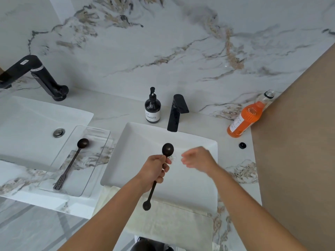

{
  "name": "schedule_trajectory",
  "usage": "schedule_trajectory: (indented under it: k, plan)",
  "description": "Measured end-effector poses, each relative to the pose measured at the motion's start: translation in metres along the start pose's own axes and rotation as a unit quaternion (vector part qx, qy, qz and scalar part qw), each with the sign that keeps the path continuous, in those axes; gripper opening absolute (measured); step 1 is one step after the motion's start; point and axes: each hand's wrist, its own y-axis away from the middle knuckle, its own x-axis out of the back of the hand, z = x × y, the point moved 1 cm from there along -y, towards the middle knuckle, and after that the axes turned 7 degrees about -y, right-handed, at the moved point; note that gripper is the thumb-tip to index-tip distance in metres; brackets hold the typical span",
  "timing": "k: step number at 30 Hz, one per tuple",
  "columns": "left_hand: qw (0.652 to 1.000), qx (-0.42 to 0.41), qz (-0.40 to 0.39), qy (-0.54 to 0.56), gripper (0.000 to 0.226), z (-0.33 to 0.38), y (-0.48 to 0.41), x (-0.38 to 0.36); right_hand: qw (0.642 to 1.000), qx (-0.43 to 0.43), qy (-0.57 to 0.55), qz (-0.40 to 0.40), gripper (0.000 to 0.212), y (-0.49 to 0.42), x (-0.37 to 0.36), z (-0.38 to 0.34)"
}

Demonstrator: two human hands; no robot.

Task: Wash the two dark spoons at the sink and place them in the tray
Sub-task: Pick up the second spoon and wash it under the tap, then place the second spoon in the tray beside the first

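Left hand [157, 170] gripped one dark spoon [167, 149] over the sink [195, 185]; right hand [197, 157] loose, blurred; soap bottle [152, 107] label unreadable at 12 o'clock; second spoon [82, 143] in tray [97, 140] at 9.

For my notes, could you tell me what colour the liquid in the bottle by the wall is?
Orange, in a clear bottle; seen in the head view.

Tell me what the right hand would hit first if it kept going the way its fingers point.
The right hand points left, toward the round bowl of the dark spoon held in the left hand over the white rectangular sink. It would likely meet that bowl or the left thumb first; depth is unclear.
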Motion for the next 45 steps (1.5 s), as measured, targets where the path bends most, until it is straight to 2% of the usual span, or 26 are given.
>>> schedule_trajectory:
  k: [2, 3, 4, 5, 6, 7, 8, 9, 10, 12, 15, 17, 18, 19, 20, 21, 23, 25, 28, 30, 32, 34, 37, 38, 41, 45]
  plan:
    - [1.000, -0.002, -0.003, 0.023, 0.032, -0.002, -0.001, 0.000, 0.973, 0.021, -0.220, -0.067, 0.013, 0.009, 0.017, -0.019]
    - [0.999, -0.003, -0.006, 0.041, 0.032, -0.002, -0.001, 0.000, 0.941, 0.029, -0.329, -0.076, 0.019, 0.013, 0.024, -0.023]
    - [0.998, -0.004, -0.010, 0.060, 0.032, -0.002, -0.001, 0.001, 0.888, 0.009, -0.452, -0.089, 0.024, 0.013, 0.026, -0.020]
    - [0.997, -0.006, -0.013, 0.074, 0.032, -0.002, 0.000, 0.001, 0.855, -0.032, -0.509, -0.099, 0.026, 0.013, 0.024, -0.012]
    - [0.997, -0.010, -0.015, 0.077, 0.032, -0.001, 0.001, 0.002, 0.870, -0.066, -0.483, -0.072, 0.025, 0.009, 0.016, 0.001]
    - [0.997, -0.012, -0.015, 0.071, 0.032, -0.002, 0.002, 0.003, 0.946, -0.113, -0.301, -0.035, 0.021, 0.014, 0.005, 0.009]
    - [0.998, -0.013, -0.013, 0.064, 0.032, -0.003, 0.003, 0.004, 0.989, -0.107, -0.105, -0.001, 0.019, 0.012, -0.002, 0.024]
    - [0.998, -0.013, -0.011, 0.058, 0.033, -0.003, 0.003, 0.005, 0.992, -0.070, 0.092, 0.059, 0.021, 0.011, -0.008, 0.037]
    - [0.998, -0.015, -0.013, 0.055, 0.033, -0.003, 0.003, 0.007, 0.990, -0.066, 0.091, 0.085, 0.023, 0.009, -0.012, 0.038]
    - [0.998, -0.024, -0.019, 0.064, 0.033, -0.003, 0.001, 0.010, 0.994, -0.006, -0.016, 0.105, 0.023, 0.001, -0.001, 0.031]
    - [0.997, -0.024, -0.002, 0.073, 0.031, -0.004, 0.001, 0.008, 0.960, 0.012, -0.278, 0.013, 0.018, 0.007, 0.003, 0.003]
    - [0.997, -0.023, 0.003, 0.078, 0.030, -0.008, 0.003, 0.004, 0.925, -0.034, -0.378, -0.039, 0.023, 0.018, -0.010, 0.008]
    - [0.997, -0.025, 0.004, 0.075, 0.030, -0.009, 0.005, 0.003, 0.938, -0.058, -0.342, -0.030, 0.024, 0.024, -0.019, 0.016]
    - [0.998, -0.030, 0.010, 0.060, 0.030, -0.010, 0.008, 0.003, 0.977, -0.076, -0.200, -0.023, 0.025, 0.029, -0.030, 0.025]
    - [0.999, -0.036, 0.023, 0.029, 0.029, -0.012, 0.010, 0.003, 0.993, -0.085, -0.084, -0.024, 0.029, 0.031, -0.038, 0.033]
    - [0.998, -0.046, 0.040, -0.012, 0.029, -0.014, 0.011, 0.004, 0.994, -0.104, -0.045, -0.004, 0.030, 0.032, -0.042, 0.038]
    - [0.992, -0.067, 0.072, -0.074, 0.025, -0.017, 0.012, 0.011, 0.982, -0.061, -0.176, -0.020, 0.018, 0.029, -0.046, 0.033]
    - [0.987, -0.080, 0.087, -0.109, 0.021, -0.019, 0.016, 0.017, 0.945, -0.060, -0.313, -0.075, 0.021, 0.029, -0.047, 0.020]
    - [0.975, -0.093, 0.099, -0.174, 0.021, -0.025, 0.030, 0.025, 0.945, -0.018, -0.305, -0.115, 0.018, 0.028, -0.068, 0.006]
    - [0.946, -0.123, 0.135, -0.267, 0.019, -0.029, 0.041, 0.036, 0.941, -0.019, -0.310, -0.131, 0.011, 0.026, -0.088, -0.002]
    - [0.880, -0.163, 0.190, -0.405, 0.018, -0.032, 0.053, 0.049, 0.933, -0.050, -0.323, -0.153, 0.016, 0.029, -0.111, -0.008]
    - [0.830, -0.183, 0.241, -0.469, 0.018, -0.030, 0.058, 0.061, 0.915, -0.090, -0.359, -0.161, 0.015, 0.031, -0.129, -0.013]
    - [0.806, -0.169, 0.275, -0.496, 0.015, -0.014, 0.053, 0.071, 0.892, -0.134, -0.401, -0.163, 0.017, 0.032, -0.150, -0.015]
    - [0.823, -0.151, 0.269, -0.477, 0.015, -0.008, 0.048, 0.076, 0.897, -0.137, -0.389, -0.158, 0.019, 0.031, -0.156, -0.015]
    - [0.915, -0.106, 0.219, -0.322, 0.021, 0.000, 0.033, 0.107, 0.921, -0.129, -0.334, -0.155, 0.020, 0.028, -0.174, -0.024]
    - [0.957, -0.086, 0.195, -0.197, 0.029, -0.007, 0.019, 0.169, 0.933, -0.106, -0.306, -0.160, 0.018, 0.019, -0.219, -0.053]
